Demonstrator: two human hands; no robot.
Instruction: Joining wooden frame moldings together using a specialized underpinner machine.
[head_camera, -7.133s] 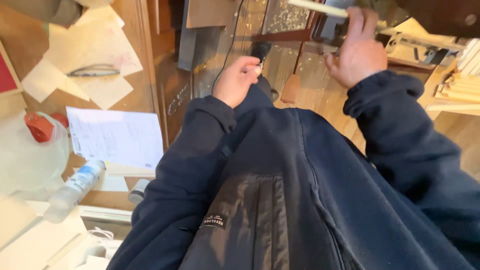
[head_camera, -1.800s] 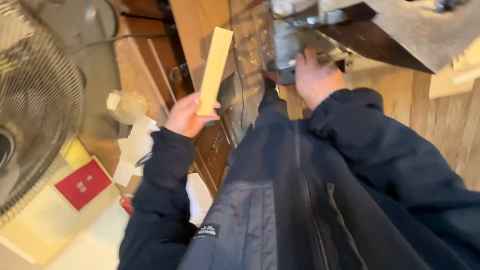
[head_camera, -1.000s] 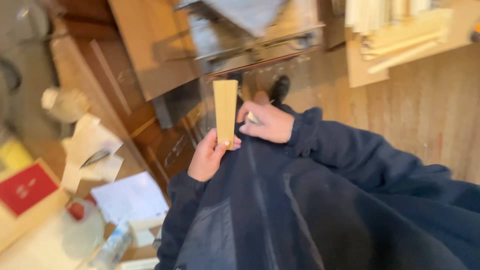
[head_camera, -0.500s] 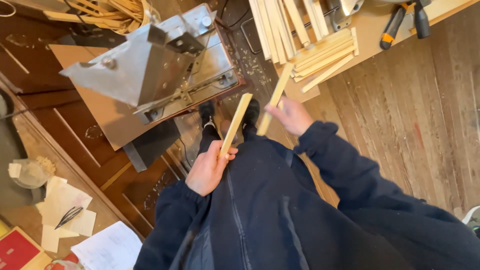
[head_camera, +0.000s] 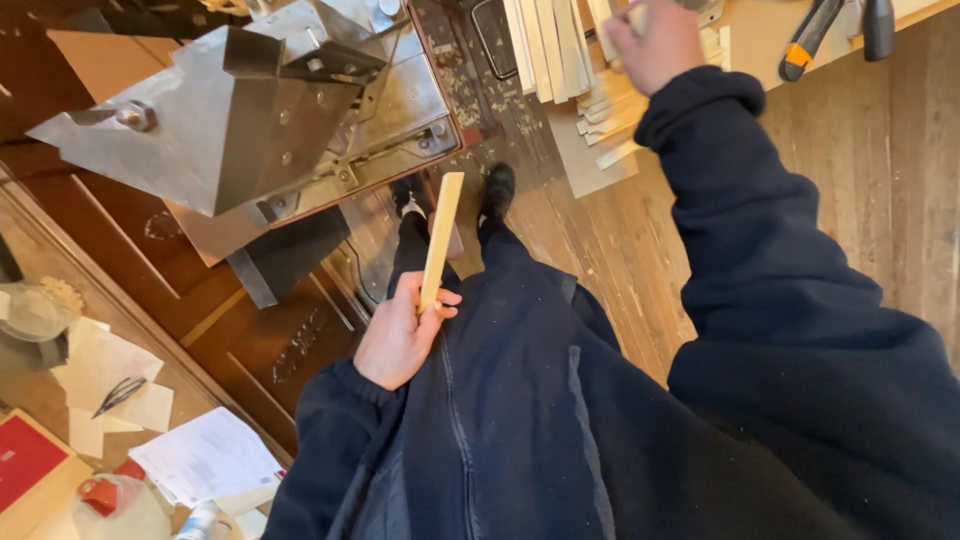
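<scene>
Two hands busy: left hand (head_camera: 400, 335) w/ grip closed on a pale wood strip (head_camera: 441, 238), upright, clear of the metal machine (head_camera: 250, 110). Right hand (head_camera: 655, 40) reaches the stacked wood strips (head_camera: 550, 45) at the floor's far edge; its grip state can't be told.

Red flat box (head_camera: 25, 462), rectangular, at lower left edge, on a tan carton. White printed sheet (head_camera: 205, 457) just right of it (text unreadable). Loose cream paper scraps (head_camera: 100, 375) above. No screens.

Right hand (head_camera: 655, 40) risen from second strip to strip pile (head_camera: 560, 50), apparently now empty.
</scene>
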